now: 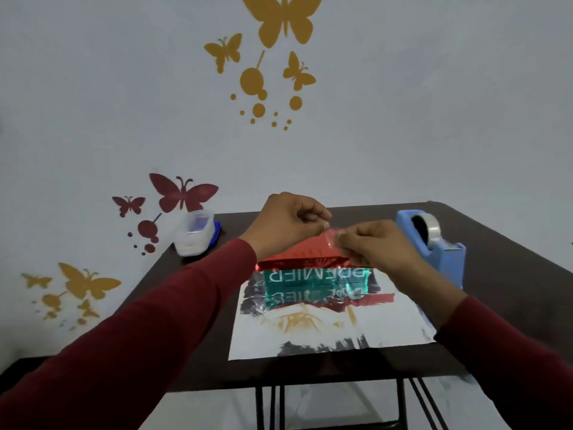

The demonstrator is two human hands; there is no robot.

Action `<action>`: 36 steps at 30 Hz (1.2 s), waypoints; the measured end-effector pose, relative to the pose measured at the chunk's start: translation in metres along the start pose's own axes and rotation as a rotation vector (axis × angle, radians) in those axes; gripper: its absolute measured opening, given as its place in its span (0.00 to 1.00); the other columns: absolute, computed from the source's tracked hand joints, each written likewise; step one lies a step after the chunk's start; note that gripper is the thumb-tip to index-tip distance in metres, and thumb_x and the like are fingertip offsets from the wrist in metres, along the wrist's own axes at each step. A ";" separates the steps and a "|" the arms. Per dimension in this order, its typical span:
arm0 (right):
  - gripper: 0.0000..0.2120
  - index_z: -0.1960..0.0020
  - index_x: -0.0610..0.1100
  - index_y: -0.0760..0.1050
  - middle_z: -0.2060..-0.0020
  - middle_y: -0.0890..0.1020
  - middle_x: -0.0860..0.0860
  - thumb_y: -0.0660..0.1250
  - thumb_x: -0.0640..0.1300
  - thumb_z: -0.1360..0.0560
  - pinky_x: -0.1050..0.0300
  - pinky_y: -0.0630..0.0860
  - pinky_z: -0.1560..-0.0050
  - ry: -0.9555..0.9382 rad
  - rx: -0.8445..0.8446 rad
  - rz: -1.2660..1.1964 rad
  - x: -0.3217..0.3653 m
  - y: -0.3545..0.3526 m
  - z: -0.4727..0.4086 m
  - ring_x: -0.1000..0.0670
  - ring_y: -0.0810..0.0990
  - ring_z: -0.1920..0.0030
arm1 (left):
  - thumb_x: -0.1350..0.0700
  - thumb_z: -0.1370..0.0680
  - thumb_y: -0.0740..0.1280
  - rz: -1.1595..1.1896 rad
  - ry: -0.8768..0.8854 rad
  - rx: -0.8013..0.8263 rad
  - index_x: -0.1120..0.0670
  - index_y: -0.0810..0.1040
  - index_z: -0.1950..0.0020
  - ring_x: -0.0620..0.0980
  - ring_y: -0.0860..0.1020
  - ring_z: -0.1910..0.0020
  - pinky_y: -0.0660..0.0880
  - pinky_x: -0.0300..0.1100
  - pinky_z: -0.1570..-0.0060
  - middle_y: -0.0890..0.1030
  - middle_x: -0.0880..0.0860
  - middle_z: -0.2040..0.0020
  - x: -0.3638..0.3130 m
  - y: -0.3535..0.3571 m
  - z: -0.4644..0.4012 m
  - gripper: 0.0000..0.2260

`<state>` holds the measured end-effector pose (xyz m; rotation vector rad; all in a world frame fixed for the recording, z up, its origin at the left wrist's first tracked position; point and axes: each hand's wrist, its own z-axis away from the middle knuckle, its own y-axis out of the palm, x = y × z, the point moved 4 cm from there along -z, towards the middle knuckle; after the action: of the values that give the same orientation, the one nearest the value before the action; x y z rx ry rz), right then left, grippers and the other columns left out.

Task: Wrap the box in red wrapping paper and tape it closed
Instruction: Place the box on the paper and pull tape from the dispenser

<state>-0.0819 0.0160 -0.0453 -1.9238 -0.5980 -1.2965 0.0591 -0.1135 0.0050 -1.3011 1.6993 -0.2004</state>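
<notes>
A short strip of tape (333,235) is pinched between the left hand (288,223) and right hand (376,246), both grips clenched on it, just above the box (316,276) at frame centre, its long axis left-right on the desk (496,259).

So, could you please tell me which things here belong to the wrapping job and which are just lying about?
In use:
box
red paper
tape strip, pinched by left hand and right hand
tape dispenser

Lying about:
plastic tub
</notes>
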 end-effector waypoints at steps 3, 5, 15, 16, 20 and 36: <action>0.12 0.59 0.34 0.83 0.68 0.84 0.43 0.73 0.41 0.21 0.55 0.82 0.57 0.075 0.035 -0.101 -0.008 0.026 0.003 0.49 0.80 0.65 | 0.57 0.24 0.77 -0.028 -0.071 -0.093 0.52 0.88 0.46 0.33 0.82 0.59 0.75 0.25 0.55 0.86 0.42 0.57 0.026 -0.019 0.014 0.08; 0.08 0.55 0.35 0.83 0.66 0.85 0.44 0.72 0.41 0.21 0.57 0.82 0.58 0.136 0.089 -0.167 -0.016 0.044 0.008 0.49 0.81 0.63 | 0.57 0.23 0.76 -0.150 -0.098 -0.069 0.51 0.88 0.46 0.32 0.81 0.61 0.73 0.24 0.56 0.85 0.41 0.58 0.045 -0.027 0.023 0.07; 0.08 0.57 0.38 0.84 0.62 0.86 0.37 0.75 0.42 0.23 0.51 0.81 0.57 0.259 0.033 -0.279 -0.034 0.101 0.017 0.44 0.82 0.63 | 0.52 0.23 0.74 -0.459 -0.082 0.078 0.45 0.88 0.45 0.45 0.75 0.48 0.77 0.48 0.45 0.85 0.45 0.51 0.096 -0.018 0.050 0.08; 0.08 0.58 0.38 0.84 0.64 0.86 0.39 0.75 0.42 0.24 0.53 0.81 0.60 0.265 0.017 -0.275 -0.037 0.104 0.016 0.46 0.81 0.65 | 0.52 0.23 0.75 -0.459 -0.086 0.073 0.45 0.88 0.45 0.44 0.75 0.49 0.77 0.48 0.45 0.85 0.46 0.50 0.098 -0.018 0.051 0.08; 0.09 0.59 0.37 0.82 0.70 0.82 0.43 0.74 0.42 0.23 0.51 0.82 0.67 0.309 -0.027 -0.279 -0.043 0.113 0.018 0.46 0.77 0.71 | 0.49 0.24 0.76 -0.441 -0.100 0.070 0.41 0.87 0.45 0.42 0.75 0.51 0.78 0.45 0.45 0.83 0.46 0.49 0.106 -0.018 0.050 0.09; 0.16 0.63 0.39 0.85 0.69 0.86 0.43 0.74 0.49 0.22 0.51 0.85 0.66 0.355 -0.108 -0.052 -0.040 0.121 0.002 0.46 0.82 0.70 | 0.53 0.24 0.76 -0.420 -0.029 0.067 0.47 0.88 0.46 0.46 0.74 0.49 0.77 0.49 0.47 0.86 0.43 0.51 0.107 -0.018 0.048 0.07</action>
<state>-0.0095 -0.0574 -0.1198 -1.7115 -0.4059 -1.6852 0.1093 -0.1893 -0.0708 -1.5904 1.3660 -0.4762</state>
